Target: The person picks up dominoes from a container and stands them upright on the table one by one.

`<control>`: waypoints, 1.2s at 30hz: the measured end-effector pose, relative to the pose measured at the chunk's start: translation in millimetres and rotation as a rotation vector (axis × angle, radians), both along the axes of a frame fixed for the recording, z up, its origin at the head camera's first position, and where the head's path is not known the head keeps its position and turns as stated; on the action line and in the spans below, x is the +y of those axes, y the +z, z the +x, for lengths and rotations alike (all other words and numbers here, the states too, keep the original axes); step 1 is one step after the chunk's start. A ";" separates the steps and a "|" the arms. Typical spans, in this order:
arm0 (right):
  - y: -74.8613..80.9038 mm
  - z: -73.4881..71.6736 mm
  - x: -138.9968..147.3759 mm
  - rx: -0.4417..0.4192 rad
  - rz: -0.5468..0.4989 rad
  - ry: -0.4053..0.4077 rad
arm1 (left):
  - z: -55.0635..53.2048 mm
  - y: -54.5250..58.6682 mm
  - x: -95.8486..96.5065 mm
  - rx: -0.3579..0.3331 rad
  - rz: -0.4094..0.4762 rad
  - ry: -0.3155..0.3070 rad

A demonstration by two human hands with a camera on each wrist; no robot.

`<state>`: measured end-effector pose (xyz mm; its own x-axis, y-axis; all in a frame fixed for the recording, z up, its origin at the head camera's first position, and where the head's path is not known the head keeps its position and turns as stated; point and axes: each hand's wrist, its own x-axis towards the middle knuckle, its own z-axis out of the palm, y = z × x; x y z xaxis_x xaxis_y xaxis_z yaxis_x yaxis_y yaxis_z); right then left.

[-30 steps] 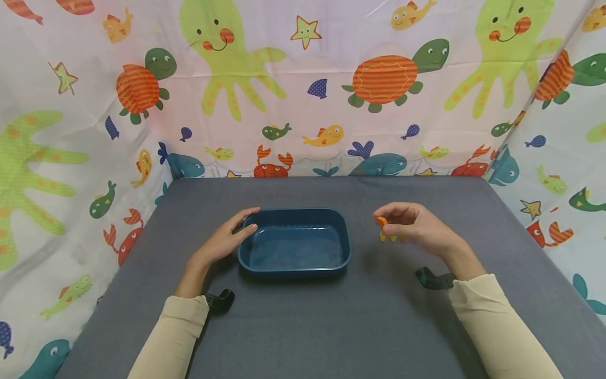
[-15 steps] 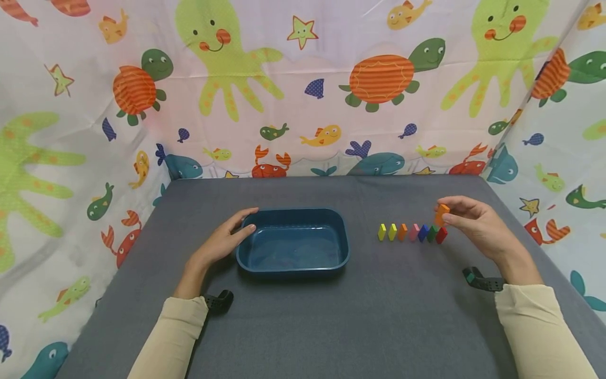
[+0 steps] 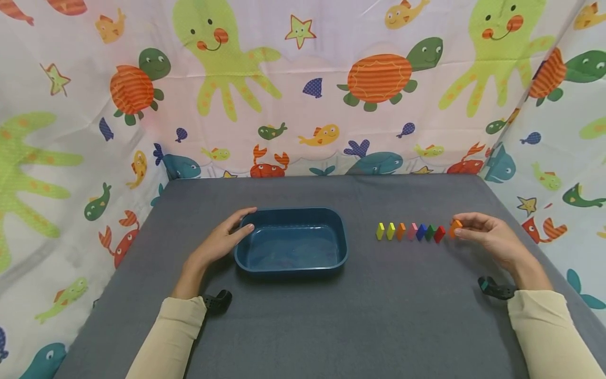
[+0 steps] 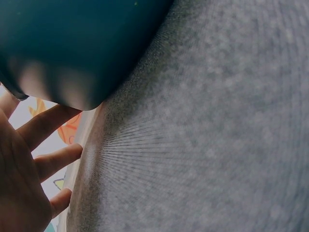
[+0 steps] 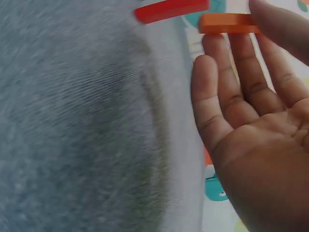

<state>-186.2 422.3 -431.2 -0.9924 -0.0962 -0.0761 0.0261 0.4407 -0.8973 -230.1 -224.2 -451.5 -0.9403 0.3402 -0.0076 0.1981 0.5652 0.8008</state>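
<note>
My right hand (image 3: 492, 237) pinches an orange domino (image 3: 455, 229) between thumb and fingertips, at the right end of a row of standing dominoes. Nearest to it stands the red domino (image 3: 439, 234), a small gap apart. In the right wrist view the orange domino (image 5: 227, 22) lies between the thumb and the fingers, close to the red one (image 5: 171, 9). My left hand (image 3: 220, 239) rests at the left side of a dark blue tub (image 3: 291, 272), thumb over the rim and fingers spread along the outside. The left wrist view shows those fingers (image 4: 58, 162) fairly straight.
Leftward along the row stand green (image 3: 430, 232), blue (image 3: 421, 232), pink (image 3: 412, 231), orange (image 3: 401, 231) and two yellow dominoes (image 3: 390, 231). Grey cloth (image 3: 331, 326) covers the table. A curtain printed with sea animals (image 3: 265, 68) encloses the back and sides.
My right hand has carried the orange domino rightward from the row's left end, over the red one, then lowered it beside the red. My left hand has stayed at the tub.
</note>
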 end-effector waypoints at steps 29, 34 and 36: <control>-9.7 -3.6 -3.9 -0.068 0.180 0.036 | 0.4 1.0 -2.0 -0.014 0.005 -0.005; -9.8 -3.8 -3.3 -0.090 0.182 0.039 | 0.6 1.7 -1.7 -0.017 0.003 -0.009; -8.5 -3.2 -3.9 -0.091 0.183 0.038 | 0.7 2.3 -1.0 -0.021 0.007 -0.009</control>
